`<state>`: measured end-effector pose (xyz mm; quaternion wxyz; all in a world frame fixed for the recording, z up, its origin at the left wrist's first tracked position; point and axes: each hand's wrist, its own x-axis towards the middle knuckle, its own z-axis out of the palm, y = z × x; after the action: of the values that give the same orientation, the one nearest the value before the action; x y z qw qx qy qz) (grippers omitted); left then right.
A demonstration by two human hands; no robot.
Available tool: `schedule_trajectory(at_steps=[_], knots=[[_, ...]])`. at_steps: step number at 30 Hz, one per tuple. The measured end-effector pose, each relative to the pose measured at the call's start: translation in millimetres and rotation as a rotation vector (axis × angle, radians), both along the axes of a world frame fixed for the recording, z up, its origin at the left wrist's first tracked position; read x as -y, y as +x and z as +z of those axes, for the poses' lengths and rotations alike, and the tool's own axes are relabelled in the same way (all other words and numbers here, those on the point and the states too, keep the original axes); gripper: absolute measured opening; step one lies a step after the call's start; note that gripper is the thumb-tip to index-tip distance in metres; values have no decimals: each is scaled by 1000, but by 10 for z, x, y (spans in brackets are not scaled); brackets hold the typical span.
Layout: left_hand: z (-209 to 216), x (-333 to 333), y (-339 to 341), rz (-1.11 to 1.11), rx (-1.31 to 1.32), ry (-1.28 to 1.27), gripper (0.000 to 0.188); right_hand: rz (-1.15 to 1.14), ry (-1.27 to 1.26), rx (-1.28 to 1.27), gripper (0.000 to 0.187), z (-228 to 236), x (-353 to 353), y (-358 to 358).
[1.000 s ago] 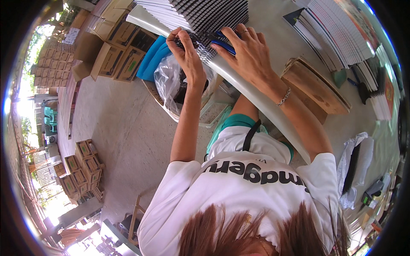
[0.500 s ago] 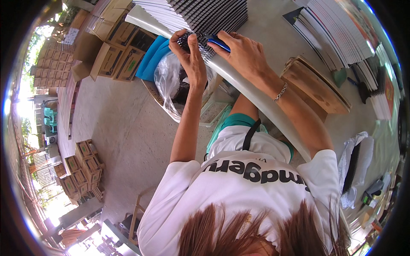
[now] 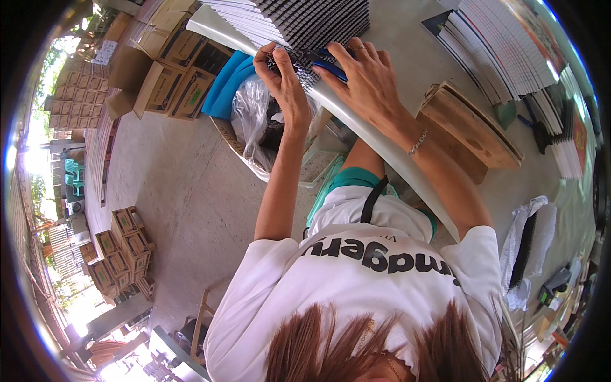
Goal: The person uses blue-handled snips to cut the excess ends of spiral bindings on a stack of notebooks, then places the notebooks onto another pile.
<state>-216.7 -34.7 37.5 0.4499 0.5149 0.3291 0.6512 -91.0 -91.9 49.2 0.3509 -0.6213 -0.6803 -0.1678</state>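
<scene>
At the near edge of a tall stack of black spiral-bound books, both my hands work close together. My right hand holds a pair of blue-handled pliers, its dark jaws pointing left toward the bindings. The fingers are loosely bent over the handles. My left hand is closed, thumb and fingertips pinching at a black spiral binding on the stack's near left corner. The exact tip of the binding is too small to make out.
The stack stands on a pale table. Below left, a carton holds a clear plastic bag, with blue material beside it. A wooden block and more book stacks are at right. Cardboard boxes stand left.
My right hand has lifted slightly and its fingers have loosened and spread around the pliers, whose jaws now show more. My left hand stays pinched at nearly the same spot.
</scene>
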Motion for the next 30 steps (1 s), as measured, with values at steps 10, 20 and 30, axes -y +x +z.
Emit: schedule_trajectory(at_steps=[10,20,30], knots=[[-53,-28,40,42,-17,17,38,49,-363,-220,35,78,26,-55],[-92,-132,-5,55,225,-188,49,-79,-178,-214,35,-178,436,638],[-366,-465,-480,-415,803,-621,46,-282,-286,-183,41,-285,741,1203]])
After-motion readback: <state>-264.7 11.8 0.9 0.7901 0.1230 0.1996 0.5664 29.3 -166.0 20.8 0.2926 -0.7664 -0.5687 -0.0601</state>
